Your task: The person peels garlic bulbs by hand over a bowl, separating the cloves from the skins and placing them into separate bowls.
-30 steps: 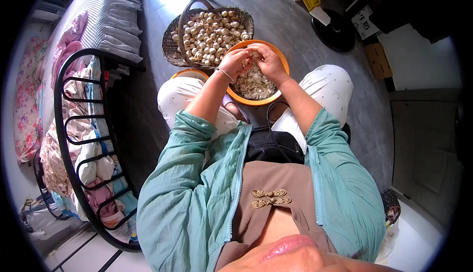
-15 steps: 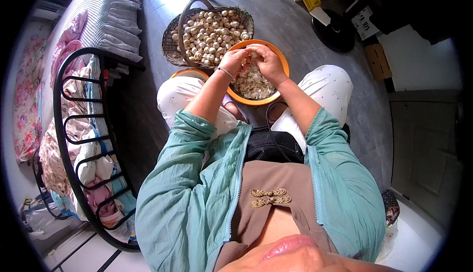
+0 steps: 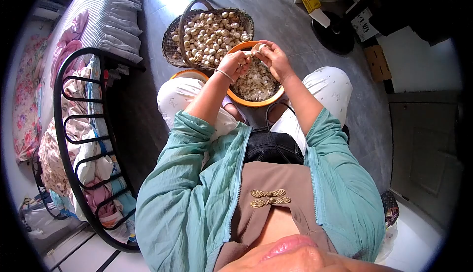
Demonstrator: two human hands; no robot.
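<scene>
My left hand, with a bracelet at the wrist, is closed in a pinch on a small pale piece of garlic. Close beside it, my right hand grips a whitish garlic bulb between thumb and fingers. Both hands are over an orange-rimmed basin, in which a heap of papery garlic skins lies. Just behind, a wicker basket with an arched handle holds many whole garlic bulbs.
A second orange-rimmed container sits by my left knee, partly hidden by my forearm. To the left stands a black metal bed frame with cloths behind its bars. A black round base and a cardboard box are at the right.
My hands have drawn slightly apart from their clasped position, and the right one has turned upward. The garlic between them shows more clearly.
</scene>
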